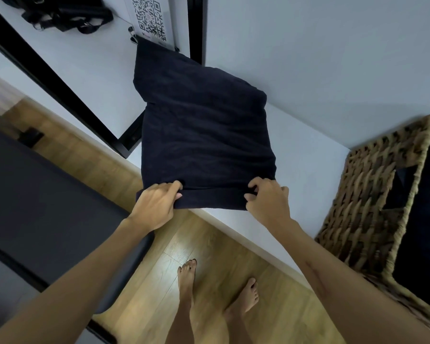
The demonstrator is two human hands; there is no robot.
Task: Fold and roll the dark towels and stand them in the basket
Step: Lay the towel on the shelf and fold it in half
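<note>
Hands: left hand (157, 207) and right hand (267, 201), both with fingers curled over the near rolled edge of the towel (204, 135), gripping it at its two near corners.

Towel: dark navy, folded into a long strip, lying flat on the white counter (308, 155); near end turned over into a short roll at the counter's front edge, far end running away toward the wall.

Basket (368, 209): woven wicker, standing on the counter to the right of the towel, apart from it; dark fabric visible inside, details unclear.

QR sheet (150, 17): white, printed code, upright just behind the towel's far end.

Straps (67, 14): black, heaped on the counter, far left.

Floor (216, 274): light wood planks; the person's two bare feet (216, 289) stand on it below the counter edge.
</note>
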